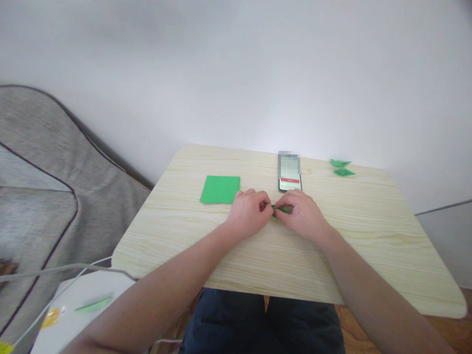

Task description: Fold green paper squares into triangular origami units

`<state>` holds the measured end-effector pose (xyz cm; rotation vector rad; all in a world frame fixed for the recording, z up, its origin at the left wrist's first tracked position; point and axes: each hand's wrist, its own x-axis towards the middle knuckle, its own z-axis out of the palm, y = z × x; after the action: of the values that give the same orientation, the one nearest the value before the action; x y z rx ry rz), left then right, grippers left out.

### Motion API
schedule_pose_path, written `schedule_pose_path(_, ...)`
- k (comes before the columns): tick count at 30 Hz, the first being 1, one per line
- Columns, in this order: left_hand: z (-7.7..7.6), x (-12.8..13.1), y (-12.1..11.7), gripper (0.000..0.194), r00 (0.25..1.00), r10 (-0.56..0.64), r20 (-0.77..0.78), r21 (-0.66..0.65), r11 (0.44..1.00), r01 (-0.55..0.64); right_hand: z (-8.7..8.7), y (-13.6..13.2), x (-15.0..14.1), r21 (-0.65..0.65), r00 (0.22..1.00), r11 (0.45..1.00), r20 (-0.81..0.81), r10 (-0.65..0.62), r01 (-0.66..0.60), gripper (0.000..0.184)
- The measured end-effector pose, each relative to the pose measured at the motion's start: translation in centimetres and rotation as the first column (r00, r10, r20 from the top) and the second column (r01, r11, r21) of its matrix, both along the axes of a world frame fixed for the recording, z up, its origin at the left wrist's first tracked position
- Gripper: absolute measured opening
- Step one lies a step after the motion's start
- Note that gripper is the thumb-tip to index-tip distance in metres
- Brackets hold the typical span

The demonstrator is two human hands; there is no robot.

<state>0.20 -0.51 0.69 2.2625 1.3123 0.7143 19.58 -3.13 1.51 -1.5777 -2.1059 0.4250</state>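
Note:
Both hands meet near the middle of the wooden table (177, 231), closed on a small folded piece of green paper (283, 210). My left hand (250, 211) pinches its left end between thumb and fingers. At the right end, my right hand (301, 212) grips the same piece, and the fingers cover most of it. Left of my left hand lies a stack of square green paper (221, 189). Two small folded green paper boats (344, 172) sit at the table's far right.
A phone (290, 172) with a lit screen lies just beyond my hands. White wall rises behind the table. On the left stand a grey sofa (33, 172) and a white surface (81, 314) bearing a green folded paper (94, 305). A pale cable (73, 266) crosses there.

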Motion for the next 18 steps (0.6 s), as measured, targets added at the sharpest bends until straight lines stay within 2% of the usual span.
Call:
schedule_pose_path(6, 0.11, -0.07, 0.16, 0.008, 0.988, 0.097, 0.121, 0.040, 0.994, -0.103, 0.42, -0.20, -0.01, 0.059, 0.985, 0.998, -0.171, -0.003, 0.013, 0.007)
schedule_pose_path(12, 0.15, -0.04, 0.26, 0.003, 0.977, 0.084, 0.198, -0.012, 0.996, -0.084, -0.07, -0.02, 0.09, 0.089, 0.979, 0.994, -0.197, -0.049, 0.067, 0.006)
schedule_pose_path(18, -0.37, -0.28, 0.44, 0.035, 0.973, 0.022, 0.230, 0.026, 0.999, -0.028, -0.29, 0.16, 0.18, 0.137, 0.976, 0.989, -0.216, -0.030, 0.060, 0.009)
